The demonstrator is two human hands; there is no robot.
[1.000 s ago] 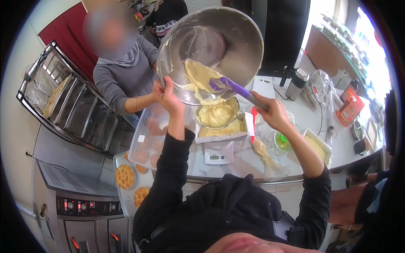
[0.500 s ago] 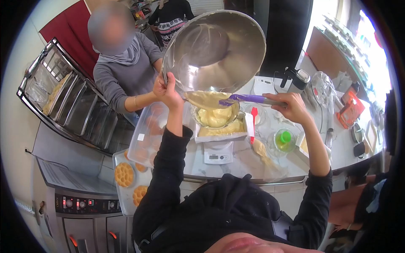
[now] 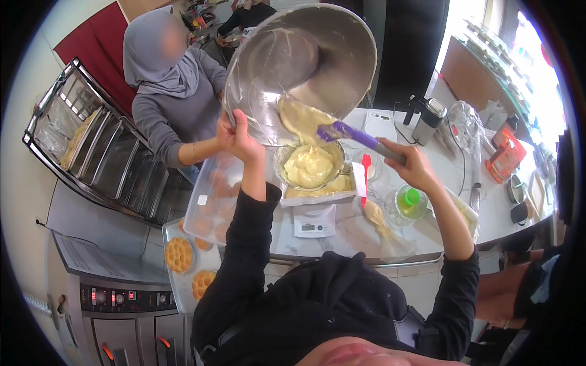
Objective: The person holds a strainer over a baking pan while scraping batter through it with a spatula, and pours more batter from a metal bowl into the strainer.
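My left hand [image 3: 245,141] grips the rim of a large metal mixing bowl [image 3: 296,52], tilted with its mouth toward me. In my right hand [image 3: 416,168] is a spatula [image 3: 363,138] with a purple blade and grey handle. Its blade touches thick yellow batter [image 3: 305,119] at the bowl's lower rim. Directly below sits a smaller clear container [image 3: 278,169] holding more batter. It stands over a paper-lined rectangular pan [image 3: 305,200] that also contains batter, and a white digital scale [image 3: 315,222] is underneath.
A person in grey [image 3: 177,104] stands at the left beside a clear plastic box [image 3: 204,198]. Right of the pan lie a red brush [image 3: 365,174], a piping bag [image 3: 383,229] and a bowl with a green-topped item [image 3: 410,204]. A tray rack [image 3: 101,143] stands left.
The mixing bowl has shifted slightly up and left. My right hand has lowered, so the spatula slants more steeply. More of the small container shows, and the person in grey has turned their head.
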